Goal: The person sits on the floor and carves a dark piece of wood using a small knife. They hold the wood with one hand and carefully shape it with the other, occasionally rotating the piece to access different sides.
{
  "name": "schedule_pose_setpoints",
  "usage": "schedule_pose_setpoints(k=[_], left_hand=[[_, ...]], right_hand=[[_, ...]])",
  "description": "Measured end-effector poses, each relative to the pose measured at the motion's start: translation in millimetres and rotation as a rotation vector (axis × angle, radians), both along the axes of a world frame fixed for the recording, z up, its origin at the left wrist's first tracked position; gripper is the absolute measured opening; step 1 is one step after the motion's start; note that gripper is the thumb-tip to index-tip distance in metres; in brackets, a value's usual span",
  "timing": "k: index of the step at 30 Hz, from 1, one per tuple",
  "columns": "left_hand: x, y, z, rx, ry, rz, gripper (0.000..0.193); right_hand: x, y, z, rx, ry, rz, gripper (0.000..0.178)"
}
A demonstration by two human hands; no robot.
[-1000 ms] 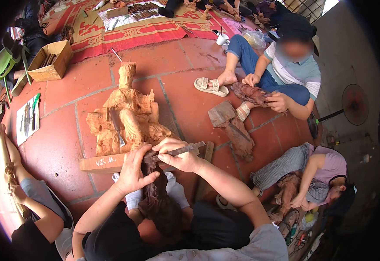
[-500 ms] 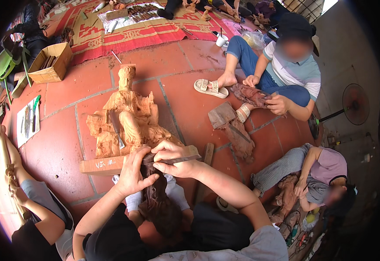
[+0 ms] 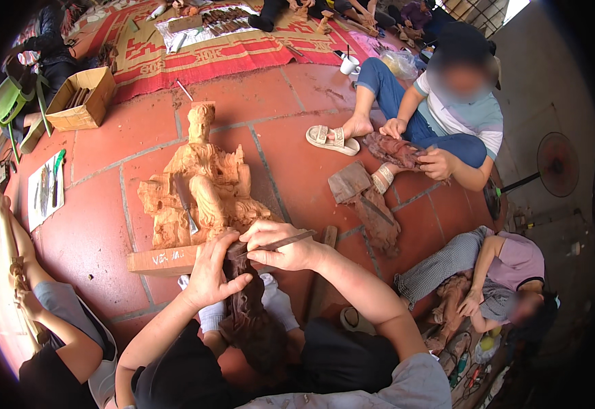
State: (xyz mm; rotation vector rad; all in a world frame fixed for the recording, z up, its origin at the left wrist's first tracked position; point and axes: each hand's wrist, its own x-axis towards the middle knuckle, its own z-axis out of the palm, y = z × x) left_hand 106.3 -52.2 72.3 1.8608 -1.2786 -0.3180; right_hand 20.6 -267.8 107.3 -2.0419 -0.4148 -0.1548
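Between my knees stands a dark brown wood carving (image 3: 248, 324), leaning toward me. My left hand (image 3: 210, 271) is closed around its upper end, thumb stretched across the near side. My right hand (image 3: 278, 247) pinches a slim chisel (image 3: 297, 238) against the carving's top, its shaft pointing to the right. The chisel's tip is hidden by my fingers. Just beyond my hands is a large pale wooden statue (image 3: 205, 180) of a seated figure on a flat base (image 3: 164, 260). Another chisel (image 3: 185, 204) lies on the statue's front.
To the right, a seated person (image 3: 457, 109) holds a dark carving, with a wooden block (image 3: 349, 181) nearby. Lower right, another person (image 3: 509, 259) works on a carving. A cardboard box (image 3: 80, 99), a sheet with tools (image 3: 45, 187) and a red mat (image 3: 209, 58) lie around the tiled floor.
The chisel's free end in my right hand has swung up, and that hand has shifted slightly right. My left hand keeps its hold on the carving.
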Motion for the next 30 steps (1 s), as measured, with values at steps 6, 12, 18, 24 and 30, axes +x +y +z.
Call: schedule_pose_setpoints(k=[6, 12, 18, 24, 30], left_hand=[[1, 2, 0, 0.011, 0.010, -0.003, 0.081], [1, 0, -1, -0.005, -0.028, -0.007, 0.082], [1, 0, 1, 0.010, -0.022, -0.011, 0.081], [2, 0, -1, -0.018, -0.021, -0.007, 0.080], [1, 1, 1, -0.006, 0.010, -0.016, 0.079]], right_hand=[[-3, 1, 9, -0.048, 0.027, -0.038, 0.013], [3, -8, 8, 0.005, 0.101, 0.017, 0.013], [9, -8, 15, -0.106, -0.054, 0.095, 0.016], [12, -10, 21, -0.102, 0.039, 0.097, 0.014], [14, -8, 23, -0.095, -0.036, 0.149, 0.013]])
